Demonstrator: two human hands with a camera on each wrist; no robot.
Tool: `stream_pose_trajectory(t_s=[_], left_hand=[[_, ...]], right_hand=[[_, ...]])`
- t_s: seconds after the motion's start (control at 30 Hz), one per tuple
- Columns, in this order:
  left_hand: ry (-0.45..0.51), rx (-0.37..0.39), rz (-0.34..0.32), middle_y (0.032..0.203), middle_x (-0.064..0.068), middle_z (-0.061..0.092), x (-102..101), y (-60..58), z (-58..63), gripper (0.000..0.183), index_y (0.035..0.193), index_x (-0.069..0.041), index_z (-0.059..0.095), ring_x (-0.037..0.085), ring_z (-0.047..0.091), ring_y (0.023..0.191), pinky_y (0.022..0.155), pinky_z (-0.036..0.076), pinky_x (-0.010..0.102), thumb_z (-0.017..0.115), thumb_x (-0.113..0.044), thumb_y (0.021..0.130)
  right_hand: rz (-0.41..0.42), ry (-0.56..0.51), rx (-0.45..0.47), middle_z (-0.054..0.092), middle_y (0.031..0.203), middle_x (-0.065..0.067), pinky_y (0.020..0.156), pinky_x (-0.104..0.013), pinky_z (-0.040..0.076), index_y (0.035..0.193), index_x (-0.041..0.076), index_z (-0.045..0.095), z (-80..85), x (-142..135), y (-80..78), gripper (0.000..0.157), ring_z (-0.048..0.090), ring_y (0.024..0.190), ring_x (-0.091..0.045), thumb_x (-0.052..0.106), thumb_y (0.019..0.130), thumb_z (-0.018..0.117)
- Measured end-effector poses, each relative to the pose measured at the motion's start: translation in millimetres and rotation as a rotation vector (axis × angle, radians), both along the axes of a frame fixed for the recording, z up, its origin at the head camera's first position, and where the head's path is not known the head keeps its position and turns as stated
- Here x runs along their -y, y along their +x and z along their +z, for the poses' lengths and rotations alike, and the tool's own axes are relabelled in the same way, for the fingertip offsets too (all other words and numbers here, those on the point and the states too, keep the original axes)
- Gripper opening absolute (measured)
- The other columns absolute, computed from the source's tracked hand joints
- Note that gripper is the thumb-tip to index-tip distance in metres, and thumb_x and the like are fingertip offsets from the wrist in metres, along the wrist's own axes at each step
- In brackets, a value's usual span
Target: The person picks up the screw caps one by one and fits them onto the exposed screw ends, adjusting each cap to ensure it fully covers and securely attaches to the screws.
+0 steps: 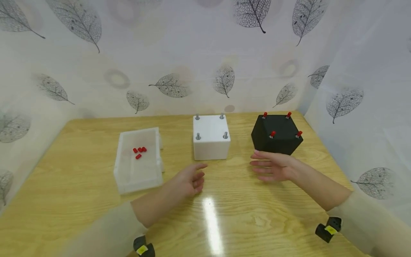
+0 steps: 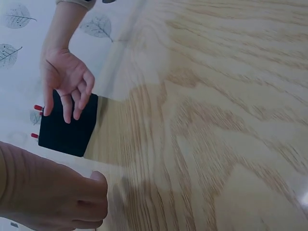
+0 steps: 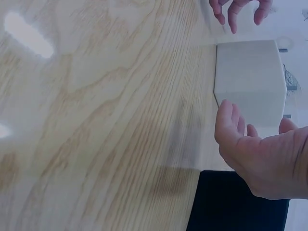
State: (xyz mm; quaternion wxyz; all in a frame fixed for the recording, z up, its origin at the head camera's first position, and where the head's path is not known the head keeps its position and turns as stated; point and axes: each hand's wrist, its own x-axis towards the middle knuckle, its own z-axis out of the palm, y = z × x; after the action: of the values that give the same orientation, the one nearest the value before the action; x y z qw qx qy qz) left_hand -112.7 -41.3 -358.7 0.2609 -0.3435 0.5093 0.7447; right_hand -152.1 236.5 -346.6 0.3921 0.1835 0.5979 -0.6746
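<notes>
Light-coloured sleeves (image 1: 106,228) nearest the camera, well on the near side of the white block (image 1: 211,150), each with a black wrist device (image 1: 329,229) bearing a yellow patch. Both hands are bare and hold nothing. Left hand (image 1: 191,181): just on the near side of the white block, a bit to its left, slightly apart from it, fingers loosely bent. Right hand (image 1: 273,166): near side and right of the white block, palm turned inward, fingers extended and relaxed; it overlaps the near face of the black block (image 1: 284,140) in the head view, contact can't be told. White block sits on the table (image 1: 257,217), four silver bolts (image 1: 198,136) upright near its top corners. Black block stands to the right of the white block, well apart, set at an angle, with red caps (image 1: 272,134) on its four bolts. Whitish translucent tray (image 1: 151,175) is left of the white block, reaching further toward the person; inside it lie four loose red pieces (image 1: 140,150), three grouped, one a little nearer. Bright light streak (image 1: 212,225) on the table, near side of the white block. Pale sheet with dark leaf prints (image 1: 199,53) hangs beyond the white block, with more printed sheet to its far left and far right.
</notes>
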Motion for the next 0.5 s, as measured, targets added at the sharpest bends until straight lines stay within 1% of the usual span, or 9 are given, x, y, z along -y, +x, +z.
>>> stream_pose_trajectory(t_s=[0.1, 0.17, 0.23, 0.33, 0.37, 0.43, 0.5], left_hand=[[0.005, -0.006, 0.014, 0.122, 0.011, 0.046, 9, 0.7, 0.1, 0.047, 0.132, -0.007, 0.045, 0.027, 0.041, 0.114, 0.106, 0.034, 0.039, 0.060, -0.018, 0.089], [0.025, -0.019, 0.032, 0.128, 0.014, 0.043, 14, 0.9, 1.4, 0.049, 0.136, -0.006, 0.043, 0.029, 0.039, 0.120, 0.108, 0.033, 0.040, 0.057, -0.018, 0.090], [0.038, -0.030, 0.049, 0.129, 0.014, 0.042, 19, -0.3, 2.5, 0.052, 0.138, -0.006, 0.039, 0.030, 0.038, 0.123, 0.108, 0.033, 0.038, 0.056, -0.019, 0.090], [0.037, -0.044, 0.070, 0.126, 0.012, 0.042, 26, -5.8, 5.1, 0.054, 0.140, -0.007, 0.039, 0.029, 0.038, 0.121, 0.106, 0.033, 0.036, 0.054, -0.022, 0.091], [0.029, -0.047, 0.076, 0.123, 0.011, 0.042, 28, -8.6, 6.6, 0.054, 0.140, -0.008, 0.039, 0.027, 0.039, 0.119, 0.105, 0.034, 0.034, 0.054, -0.023, 0.090], [0.019, -0.052, 0.080, 0.122, 0.008, 0.041, 32, -15.2, 10.4, 0.055, 0.141, -0.010, 0.039, 0.025, 0.038, 0.118, 0.104, 0.033, 0.033, 0.053, -0.026, 0.091], [0.008, -0.056, 0.083, 0.124, 0.007, 0.040, 36, -22.7, 14.8, 0.056, 0.142, -0.012, 0.038, 0.023, 0.037, 0.119, 0.105, 0.032, 0.032, 0.053, -0.028, 0.091]], right_hand=[[-0.024, -0.003, 0.010, 0.053, 0.128, -0.002, 0.103, -0.042, 0.040, 0.124, 0.019, 0.053, 1.1, 7, -2.2, 0.042, 0.041, 0.129, -0.025, 0.042, 0.090, 0.061], [-0.047, 0.007, 0.017, 0.056, 0.119, 0.002, 0.101, -0.042, 0.041, 0.120, 0.019, 0.054, 1.9, 12, -4.6, 0.040, 0.043, 0.126, -0.023, 0.043, 0.089, 0.062], [-0.073, 0.005, 0.024, 0.055, 0.120, 0.002, 0.101, -0.042, 0.041, 0.120, 0.019, 0.053, 2.7, 16, -7.0, 0.041, 0.042, 0.127, -0.023, 0.043, 0.088, 0.063], [-0.105, -0.006, 0.037, 0.049, 0.131, -0.001, 0.105, -0.044, 0.037, 0.122, 0.018, 0.051, 4.0, 22, -10.5, 0.042, 0.037, 0.132, -0.024, 0.042, 0.089, 0.062], [-0.106, -0.011, 0.038, 0.046, 0.135, -0.001, 0.106, -0.045, 0.036, 0.125, 0.018, 0.049, 4.8, 23, -11.6, 0.043, 0.036, 0.133, -0.024, 0.041, 0.090, 0.060], [-0.112, -0.010, 0.040, 0.045, 0.136, -0.002, 0.107, -0.045, 0.035, 0.128, 0.017, 0.047, 5.9, 26, -14.0, 0.045, 0.037, 0.131, -0.024, 0.041, 0.092, 0.059], [-0.112, -0.009, 0.039, 0.044, 0.136, -0.002, 0.108, -0.045, 0.034, 0.130, 0.017, 0.046, 7.4, 29, -16.5, 0.047, 0.039, 0.129, -0.024, 0.041, 0.092, 0.058]])
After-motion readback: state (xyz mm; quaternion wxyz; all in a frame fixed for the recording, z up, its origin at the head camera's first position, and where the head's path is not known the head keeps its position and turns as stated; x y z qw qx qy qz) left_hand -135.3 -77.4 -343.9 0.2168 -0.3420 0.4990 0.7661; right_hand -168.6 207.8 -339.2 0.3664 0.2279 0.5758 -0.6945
